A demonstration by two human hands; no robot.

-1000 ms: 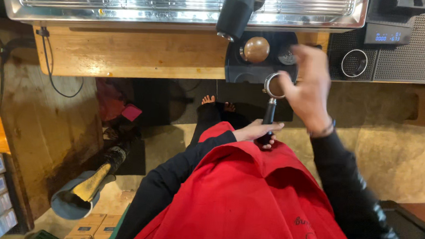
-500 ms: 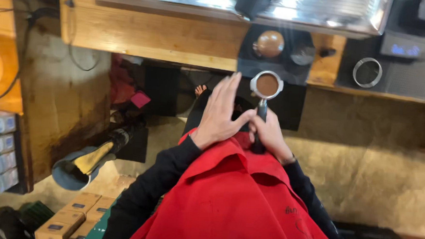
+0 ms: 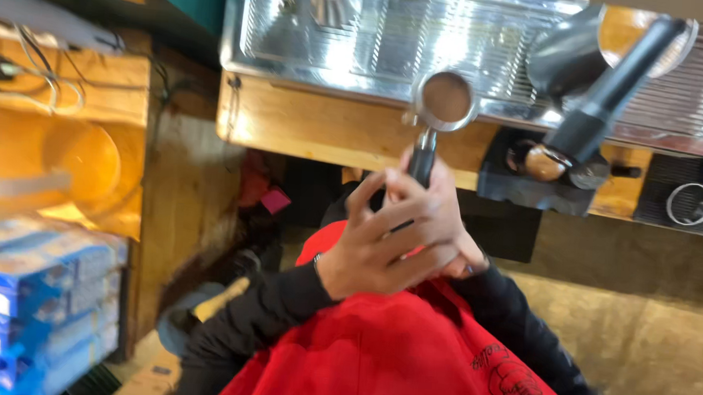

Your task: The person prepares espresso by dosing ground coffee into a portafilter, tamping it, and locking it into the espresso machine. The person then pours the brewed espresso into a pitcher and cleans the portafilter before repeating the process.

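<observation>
The big shiny coffee machine point(image 3: 488, 44) sits along the wooden counter's point(image 3: 323, 128) back edge. Our left hand point(image 3: 385, 239) and right hand point(image 3: 446, 226) wrap tight around the coffee holder point(image 3: 445, 98). We keep its full cup level above the counter's front edge.

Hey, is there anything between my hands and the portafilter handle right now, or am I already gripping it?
Nothing visible stands between them. The left hand and the right hand are both wrapped around the black handle of the portafilter, left over right. Its basket of ground coffee sticks out beyond the fingers, in front of the metal drip tray.
</observation>
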